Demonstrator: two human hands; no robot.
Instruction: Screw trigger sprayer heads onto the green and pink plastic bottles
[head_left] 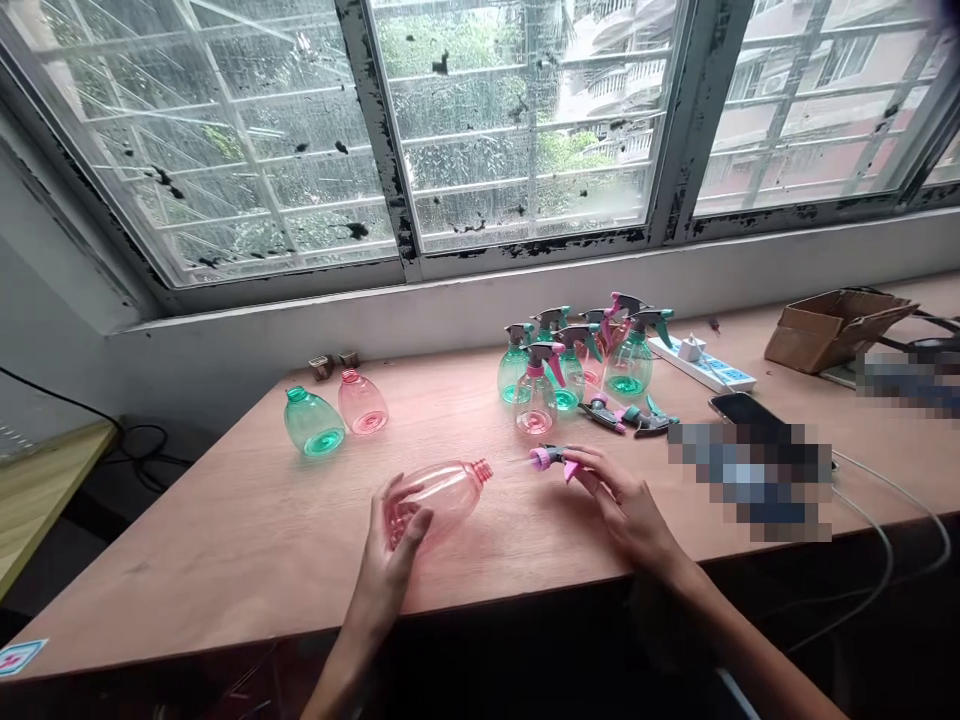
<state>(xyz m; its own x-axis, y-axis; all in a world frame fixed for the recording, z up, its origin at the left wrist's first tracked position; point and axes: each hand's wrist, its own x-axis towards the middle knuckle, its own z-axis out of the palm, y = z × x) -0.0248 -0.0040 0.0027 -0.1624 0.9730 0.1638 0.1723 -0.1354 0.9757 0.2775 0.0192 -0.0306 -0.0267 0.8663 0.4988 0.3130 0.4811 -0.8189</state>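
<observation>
Tilted on its side, a clear pink spray bottle (pixel 442 500) is gripped at its base by my left hand (pixel 390 550), its threaded neck pointing right. My right hand (pixel 619 500) pinches a grey and pink spray head (pixel 551 458). A thin tube runs from that head toward the bottle's mouth; whether its tip is inside I cannot tell. Behind the hands stand several bottles with spray heads on, among them a pink one (pixel 535 405) and a green one (pixel 630 365). Two loose spray heads, one pink-trimmed (pixel 602 413) and one green-trimmed (pixel 651 418), lie in front of these.
An uncapped green bottle (pixel 313 425) and an uncapped pink bottle (pixel 363 405) are at the left on the wooden table (pixel 225 540). To the right are a power strip (pixel 705 367), a phone (pixel 750 418), a cardboard box (pixel 817 330) and white cables (pixel 885 530).
</observation>
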